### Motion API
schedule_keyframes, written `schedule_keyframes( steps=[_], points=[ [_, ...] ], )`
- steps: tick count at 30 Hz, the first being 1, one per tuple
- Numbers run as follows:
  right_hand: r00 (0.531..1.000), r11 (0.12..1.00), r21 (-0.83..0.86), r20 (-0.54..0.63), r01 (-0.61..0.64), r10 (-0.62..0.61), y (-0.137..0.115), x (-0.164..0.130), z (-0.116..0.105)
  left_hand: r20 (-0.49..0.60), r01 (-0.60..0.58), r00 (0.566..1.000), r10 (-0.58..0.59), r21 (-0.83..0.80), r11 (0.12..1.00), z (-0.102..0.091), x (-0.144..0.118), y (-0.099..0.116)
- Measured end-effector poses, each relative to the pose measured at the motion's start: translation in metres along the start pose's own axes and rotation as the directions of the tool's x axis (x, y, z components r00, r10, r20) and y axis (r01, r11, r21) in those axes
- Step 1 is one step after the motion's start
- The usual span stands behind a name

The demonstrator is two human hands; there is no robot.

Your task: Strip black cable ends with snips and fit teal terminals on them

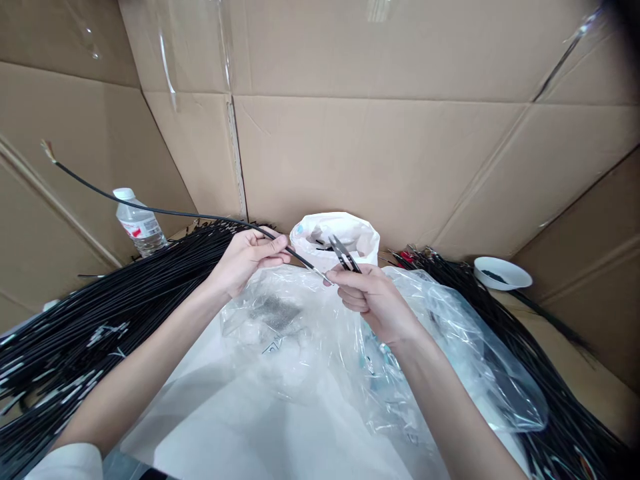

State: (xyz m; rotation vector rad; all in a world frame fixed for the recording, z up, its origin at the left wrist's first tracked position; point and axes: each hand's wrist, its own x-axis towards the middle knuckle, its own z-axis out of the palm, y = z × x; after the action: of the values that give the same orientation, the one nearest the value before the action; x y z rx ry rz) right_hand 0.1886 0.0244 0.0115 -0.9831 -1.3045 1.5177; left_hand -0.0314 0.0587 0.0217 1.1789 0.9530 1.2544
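A long black cable (195, 215) runs from the upper left, where its frayed end shows bare wires, down to the middle. My left hand (257, 257) pinches it a short way from its near end, between thumb and fingers. That near end has a stripped, silvery tip (320, 273). My right hand (367, 293) grips dark, two-pronged tweezers (344, 255), points upward and apart, while its thumb and forefinger meet at the cable tip. Behind the hands stands an open white bag (335, 223) with dark bits inside. Clear plastic bags (295, 333) lie beneath the hands.
Bundles of black cables lie at left (115, 313) and right (505, 333). A water bottle (140, 223) stands behind the left bundle. A white bowl (515, 275) with dark contents sits at right. Cardboard walls (380, 153) enclose the work area.
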Motion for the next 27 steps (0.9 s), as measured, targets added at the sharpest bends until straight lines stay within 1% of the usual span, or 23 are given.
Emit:
schedule_keyframes(
  steps=[1, 3, 5, 6, 8, 11, 13, 15, 18, 22, 27],
  points=[
    [0.998, 0.994, -0.087, -0.016, 0.065, -0.067, -0.002, -0.002, -0.001, -0.009, -0.004, 1.0, 0.004, -0.011, 1.0, -0.001, 0.001, 0.0],
    [0.975, 0.944, -0.258, -0.023, 0.207, -0.22, -0.007, -0.009, -0.003, -0.028, -0.02, 0.999, 0.019, -0.03, 0.999, -0.003, 0.003, 0.0],
    [0.94, 0.855, -0.417, -0.004, 0.307, -0.34, -0.013, -0.017, -0.004, -0.046, -0.035, 0.998, 0.033, -0.036, 0.999, -0.006, 0.004, 0.0],
    [0.926, 0.805, -0.494, 0.001, 0.328, -0.376, -0.015, -0.022, -0.003, -0.052, -0.042, 0.998, 0.04, -0.037, 0.998, -0.008, 0.005, 0.0],
    [0.912, 0.704, -0.639, -0.01, 0.31, -0.41, -0.02, -0.031, -0.001, -0.055, -0.06, 0.997, 0.058, -0.033, 0.998, -0.01, 0.006, 0.001],
    [0.907, 0.561, -0.8, -0.05, 0.214, -0.417, -0.023, -0.041, 0.007, -0.041, -0.097, 0.994, 0.096, -0.013, 0.995, -0.01, 0.004, 0.002],
    [0.897, 0.478, -0.861, -0.063, 0.174, -0.438, -0.023, -0.046, 0.013, -0.037, -0.117, 0.992, 0.118, 0.011, 0.993, -0.01, 0.001, 0.003],
    [0.875, 0.415, -0.896, -0.067, 0.159, -0.48, -0.021, -0.048, 0.017, -0.037, -0.138, 0.99, 0.139, 0.033, 0.99, -0.01, -0.001, 0.005],
    [0.851, 0.36, -0.922, -0.069, 0.145, -0.52, -0.017, -0.048, 0.019, -0.041, -0.16, 0.986, 0.162, 0.047, 0.986, -0.01, -0.002, 0.006],
    [0.834, 0.332, -0.935, -0.081, 0.126, -0.546, -0.015, -0.047, 0.02, -0.048, -0.165, 0.985, 0.168, 0.049, 0.985, -0.011, -0.001, 0.006],
    [0.821, 0.33, -0.936, -0.094, 0.119, -0.563, -0.015, -0.046, 0.02, -0.064, -0.153, 0.986, 0.155, 0.039, 0.987, -0.01, 0.0, 0.006]
  ],
)
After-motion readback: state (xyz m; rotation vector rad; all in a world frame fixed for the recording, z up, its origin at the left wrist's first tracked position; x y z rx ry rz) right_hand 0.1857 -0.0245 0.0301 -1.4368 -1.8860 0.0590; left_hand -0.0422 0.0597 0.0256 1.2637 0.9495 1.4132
